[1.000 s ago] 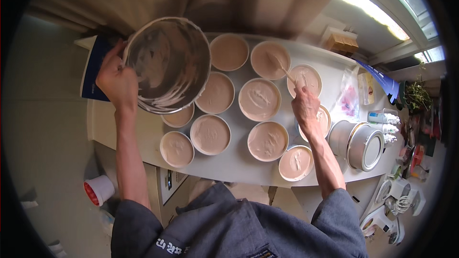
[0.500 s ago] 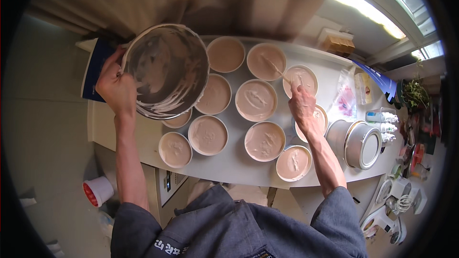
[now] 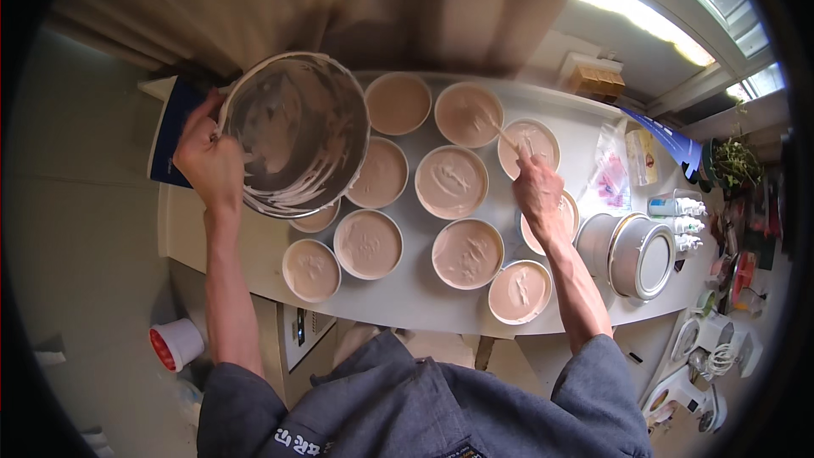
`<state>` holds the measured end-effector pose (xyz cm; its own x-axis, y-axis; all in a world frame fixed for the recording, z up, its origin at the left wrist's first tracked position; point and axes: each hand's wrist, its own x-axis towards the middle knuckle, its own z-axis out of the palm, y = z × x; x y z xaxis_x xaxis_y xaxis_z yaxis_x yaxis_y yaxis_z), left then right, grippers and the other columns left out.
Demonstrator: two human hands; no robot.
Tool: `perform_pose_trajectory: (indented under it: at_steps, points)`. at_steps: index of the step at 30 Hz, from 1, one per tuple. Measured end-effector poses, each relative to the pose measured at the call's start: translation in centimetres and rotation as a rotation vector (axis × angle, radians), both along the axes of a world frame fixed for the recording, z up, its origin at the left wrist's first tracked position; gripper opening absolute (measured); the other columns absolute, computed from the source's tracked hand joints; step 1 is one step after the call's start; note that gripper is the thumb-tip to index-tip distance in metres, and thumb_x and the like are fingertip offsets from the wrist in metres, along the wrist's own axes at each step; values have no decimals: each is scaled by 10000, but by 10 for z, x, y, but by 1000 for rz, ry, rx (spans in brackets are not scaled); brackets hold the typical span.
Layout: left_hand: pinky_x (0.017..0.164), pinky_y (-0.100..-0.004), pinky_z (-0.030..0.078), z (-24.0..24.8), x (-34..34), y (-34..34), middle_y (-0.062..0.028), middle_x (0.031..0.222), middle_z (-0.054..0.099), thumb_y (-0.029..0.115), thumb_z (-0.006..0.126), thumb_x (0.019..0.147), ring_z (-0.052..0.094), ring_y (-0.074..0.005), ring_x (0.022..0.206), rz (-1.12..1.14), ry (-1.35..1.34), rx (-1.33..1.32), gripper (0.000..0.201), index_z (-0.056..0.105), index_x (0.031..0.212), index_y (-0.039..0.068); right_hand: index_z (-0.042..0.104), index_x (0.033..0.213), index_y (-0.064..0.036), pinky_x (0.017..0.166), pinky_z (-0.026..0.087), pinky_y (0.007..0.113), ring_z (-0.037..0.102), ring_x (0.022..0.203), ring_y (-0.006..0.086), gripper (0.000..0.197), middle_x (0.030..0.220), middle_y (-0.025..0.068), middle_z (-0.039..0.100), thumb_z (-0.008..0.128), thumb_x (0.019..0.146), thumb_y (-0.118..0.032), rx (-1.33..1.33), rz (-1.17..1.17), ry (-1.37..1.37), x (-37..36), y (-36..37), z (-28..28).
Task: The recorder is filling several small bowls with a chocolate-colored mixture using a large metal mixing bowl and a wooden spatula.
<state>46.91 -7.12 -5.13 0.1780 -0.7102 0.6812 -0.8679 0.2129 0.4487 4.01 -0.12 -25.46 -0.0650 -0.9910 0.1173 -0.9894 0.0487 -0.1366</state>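
Nearest me, along the front edge of the pale worktop [image 3: 407, 301], sit filled round tins of pinkish-brown batter: a small one at front left [image 3: 311, 270], a larger one beside it [image 3: 367, 243], another to its right [image 3: 468, 253], and a small one at front right [image 3: 520, 291]. My forearms rise from the grey apron on either side of them.

My left hand [image 3: 208, 161] is off to the left, its fingers curled tight over the rim of the metal mixing bowl [image 3: 297, 131], thumb on the outside. The bowl is tilted with its mouth toward me and held up over the left end of the tin rows, hiding most of one tin below it (its inside is only smeared with streaks of batter).

My right hand [image 3: 538, 191] is over a tin on the right, fingers pinched around the handle of a thin spatula [image 3: 509, 137]. Its tip reaches up-left to the edge of a far tin [image 3: 468, 114], though I cannot tell if it touches the batter.

Just right of that hand lie two empty metal tins on their sides [image 3: 632, 253]. Farther back is a tin at top middle [image 3: 398, 103], and a plastic bag [image 3: 610, 174] lies on the far right.
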Motion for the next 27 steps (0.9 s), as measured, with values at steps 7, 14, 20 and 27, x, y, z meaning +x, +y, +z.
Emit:
perform_pose_trajectory:
  at_steps: [7,14,20,27]
  points:
    - [919,-267,489,1,5,4,-162,1160,747,-143,458,741,715,-244,1030,-50,15,23,300,715,889,-100,637,1234,-153,572,536,468,692,710,330,288,812,106,682,614,947,-155,-95,-22,-63,0,-2,9]
    - [860,-247,490,8,-1,7,-168,1150,748,-151,441,728,720,-238,1043,-99,21,13,252,676,804,-106,645,1192,-121,581,548,481,695,707,367,318,829,141,689,586,884,-74,-24,39,-16,-1,-2,-11]
    - [850,-283,513,4,6,4,-170,1103,756,-156,458,722,725,-269,1045,-111,30,-12,179,630,740,-110,635,1143,-94,596,559,476,707,728,356,291,833,157,692,609,854,-82,22,-64,9,7,-5,3]
    - [753,-280,529,-3,15,-2,-169,1090,760,-155,462,704,745,-274,990,-104,47,-16,113,534,649,-88,650,983,-32,581,558,441,702,691,324,136,798,165,692,592,877,-94,-23,149,197,22,-28,37]
